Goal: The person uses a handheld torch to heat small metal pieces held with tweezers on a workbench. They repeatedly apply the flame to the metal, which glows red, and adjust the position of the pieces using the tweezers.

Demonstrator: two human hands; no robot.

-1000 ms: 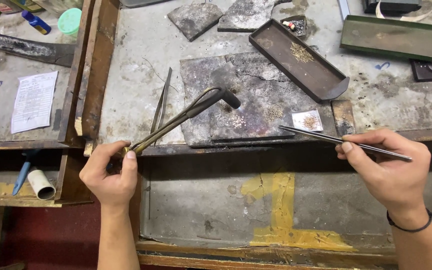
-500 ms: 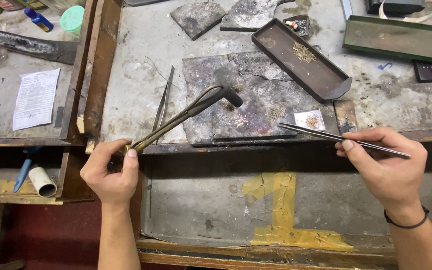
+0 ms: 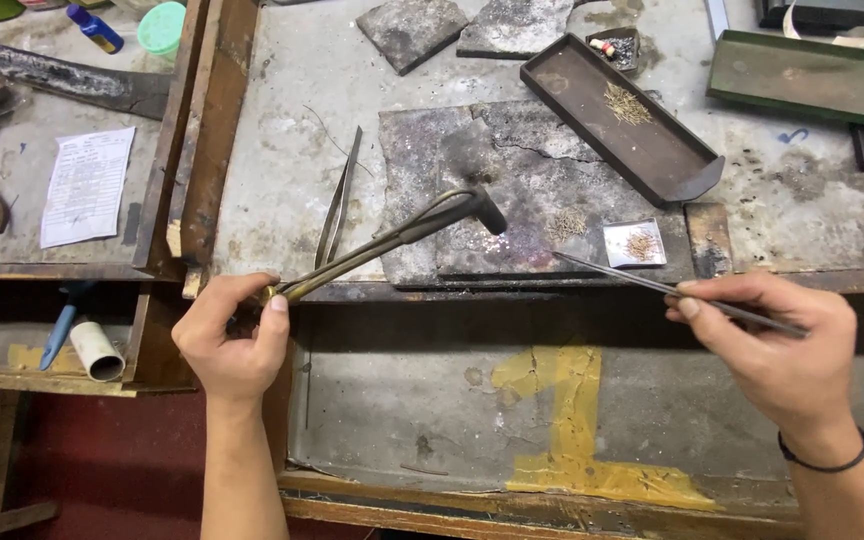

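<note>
My left hand [image 3: 235,338] grips the end of a long brass torch [image 3: 392,238] whose dark nozzle hangs over a scorched grey soldering slab [image 3: 532,190]. My right hand [image 3: 772,345] pinches thin metal tweezers [image 3: 642,282] that point left toward the slab's front edge. Close to the tweezer tip sit a small loose heap of fine gold wire bits [image 3: 567,224] and a little square metal dish [image 3: 634,243] holding more of them. A second pair of tweezers [image 3: 338,198] lies on the bench left of the slab.
A long dark metal tray [image 3: 652,155] with gold scraps lies diagonally behind the slab. Two stone pieces [image 3: 472,28] sit at the back, a green tray [image 3: 812,80] at right. A side bench at left holds a paper slip [image 3: 87,185]. A catch drawer with yellow tape [image 3: 562,400] lies below.
Both hands keep their grips and hardly move. The view has shifted slightly, and the torch and tweezers stay over the slab.
</note>
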